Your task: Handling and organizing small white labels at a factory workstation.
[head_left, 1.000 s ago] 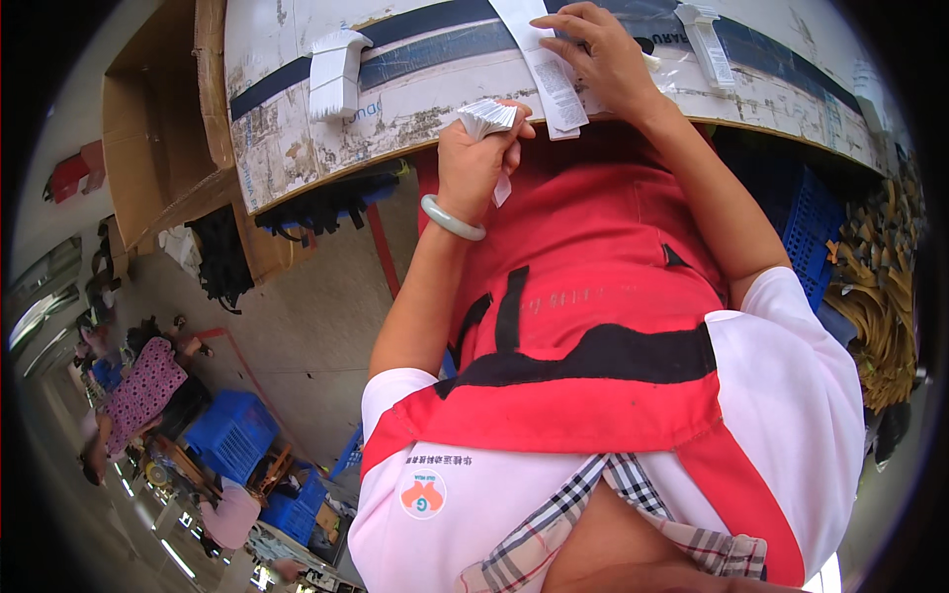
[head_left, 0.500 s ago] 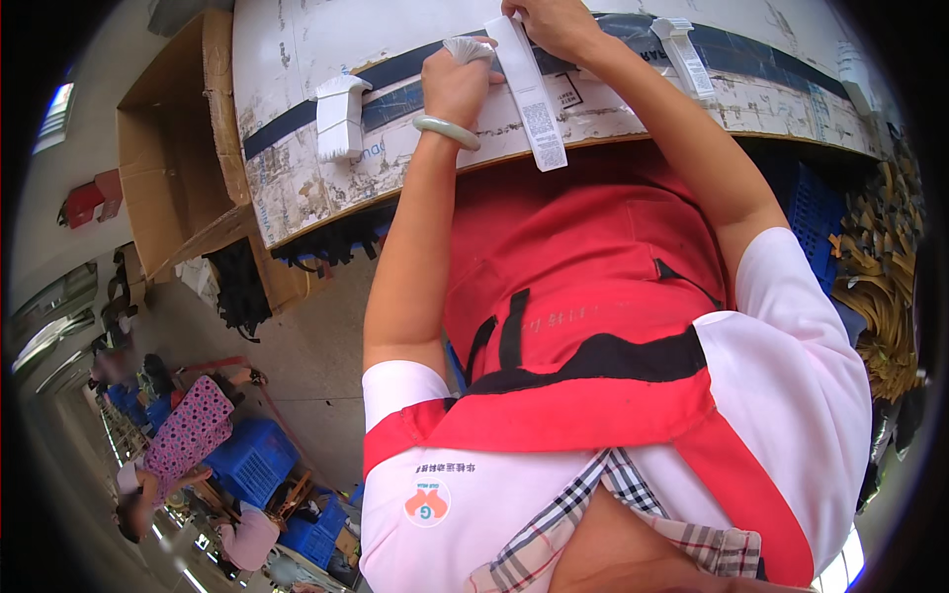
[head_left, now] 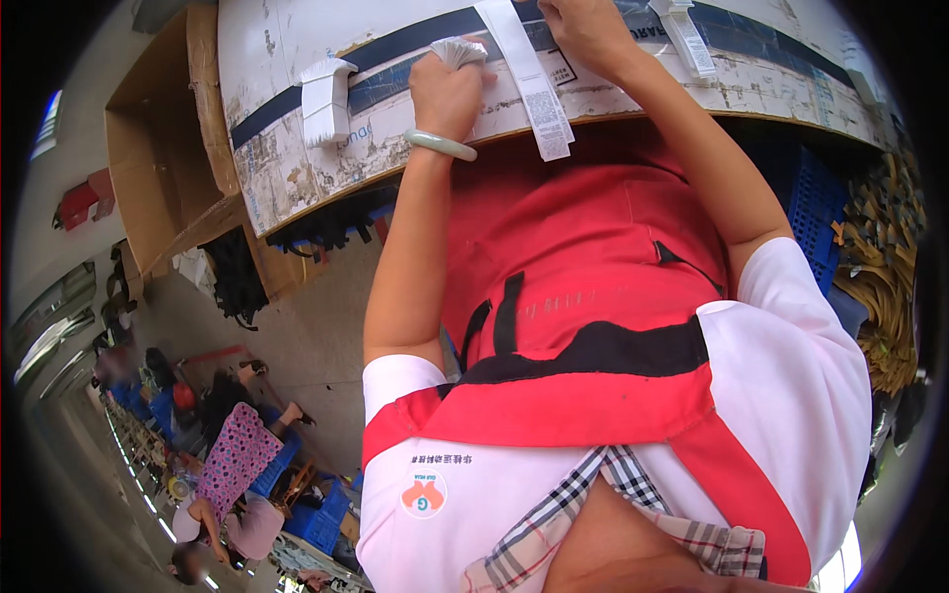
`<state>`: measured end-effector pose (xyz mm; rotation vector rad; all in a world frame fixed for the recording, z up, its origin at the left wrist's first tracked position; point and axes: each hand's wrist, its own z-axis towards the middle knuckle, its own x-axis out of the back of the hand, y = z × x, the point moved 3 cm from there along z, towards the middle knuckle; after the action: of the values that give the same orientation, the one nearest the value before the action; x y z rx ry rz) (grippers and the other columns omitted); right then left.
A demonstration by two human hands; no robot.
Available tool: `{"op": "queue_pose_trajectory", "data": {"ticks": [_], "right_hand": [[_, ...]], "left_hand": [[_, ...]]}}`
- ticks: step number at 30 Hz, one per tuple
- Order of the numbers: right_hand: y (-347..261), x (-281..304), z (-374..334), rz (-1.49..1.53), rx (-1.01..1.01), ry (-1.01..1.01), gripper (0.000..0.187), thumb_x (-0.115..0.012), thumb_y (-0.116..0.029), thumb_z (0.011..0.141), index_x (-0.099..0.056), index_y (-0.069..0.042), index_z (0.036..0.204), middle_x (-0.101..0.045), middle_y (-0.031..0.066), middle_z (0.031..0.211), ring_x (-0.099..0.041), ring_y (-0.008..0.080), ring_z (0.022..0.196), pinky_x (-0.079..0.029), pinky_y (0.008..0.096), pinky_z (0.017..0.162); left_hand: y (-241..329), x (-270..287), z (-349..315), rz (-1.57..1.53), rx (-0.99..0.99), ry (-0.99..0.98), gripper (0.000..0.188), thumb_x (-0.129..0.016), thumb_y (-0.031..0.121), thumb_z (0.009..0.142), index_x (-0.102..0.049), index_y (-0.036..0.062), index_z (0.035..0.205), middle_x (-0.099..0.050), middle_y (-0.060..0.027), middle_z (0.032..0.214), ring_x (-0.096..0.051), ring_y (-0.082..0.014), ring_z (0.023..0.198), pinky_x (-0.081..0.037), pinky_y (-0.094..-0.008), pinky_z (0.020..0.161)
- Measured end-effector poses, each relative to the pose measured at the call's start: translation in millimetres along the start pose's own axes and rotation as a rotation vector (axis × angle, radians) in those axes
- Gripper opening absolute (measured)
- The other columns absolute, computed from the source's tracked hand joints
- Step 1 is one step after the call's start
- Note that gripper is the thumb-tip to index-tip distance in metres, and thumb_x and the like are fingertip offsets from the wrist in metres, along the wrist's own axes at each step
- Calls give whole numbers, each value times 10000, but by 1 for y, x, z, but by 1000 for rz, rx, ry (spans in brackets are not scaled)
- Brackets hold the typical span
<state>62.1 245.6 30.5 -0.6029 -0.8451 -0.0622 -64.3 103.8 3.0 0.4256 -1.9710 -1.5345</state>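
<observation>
My left hand [head_left: 447, 97] is closed around a fanned bundle of white labels [head_left: 458, 51] over the worn, white-topped table. Beside it, long white printed label strips [head_left: 526, 84] lie with their lower ends past the table's front edge, a second edge showing under the top one. To the right of these strips is my right hand [head_left: 585, 35], its fingers curled together near the upper picture edge. What its fingertips hold, if anything, cannot be made out. A folded stack of white labels [head_left: 325, 102] sits left of my left hand. Another label stack [head_left: 685, 38] lies right of my right hand.
An open cardboard box [head_left: 163, 138] stands left of the table [head_left: 287, 183]. Black straps [head_left: 316, 232] hang below the table edge. At the right are a blue crate [head_left: 801, 212] and a heap of tan strips [head_left: 880, 296]. Several people and blue crates appear far left.
My right hand has shifted right, away from the strips' upper end. A second strip edge now shows beneath the top one. A person in the background has moved.
</observation>
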Motion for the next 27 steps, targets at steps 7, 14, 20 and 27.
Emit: {"op": "queue_pose_trajectory", "data": {"ticks": [7,14,20,27], "right_hand": [[-11,2,-71,-157,88,-224,118,-575,-28,843,-642,-66,933,-621,81,1027,-556,304,1007,-438,397,889],[-7,29,-54,-205,79,-80,210,-647,-177,884,-687,-113,1079,-634,53,1093,-570,268,1012,-444,352,885],[36,28,-77,-210,-31,-41,164,-691,-198,852,-723,-98,978,-640,44,1080,-580,247,992,-455,348,868],[-2,26,-72,-86,50,-26,193,-702,-171,845,-703,-115,1030,-635,38,1055,-573,253,994,-439,350,891]], "left_hand": [[-12,-3,-54,138,-68,-210,222,-563,63,804,-721,17,953,-674,-142,659,-660,-184,548,-514,-302,554],[-15,-6,-61,79,-104,-113,224,-570,16,837,-717,9,1005,-683,-68,699,-618,-101,551,-486,-239,509],[-10,1,-66,-69,92,-97,205,-558,43,841,-713,32,975,-645,-53,616,-582,-98,503,-455,-254,476],[-11,3,-45,-32,63,-37,215,-563,38,823,-710,19,979,-666,-85,646,-625,-135,535,-484,-272,505]]}}
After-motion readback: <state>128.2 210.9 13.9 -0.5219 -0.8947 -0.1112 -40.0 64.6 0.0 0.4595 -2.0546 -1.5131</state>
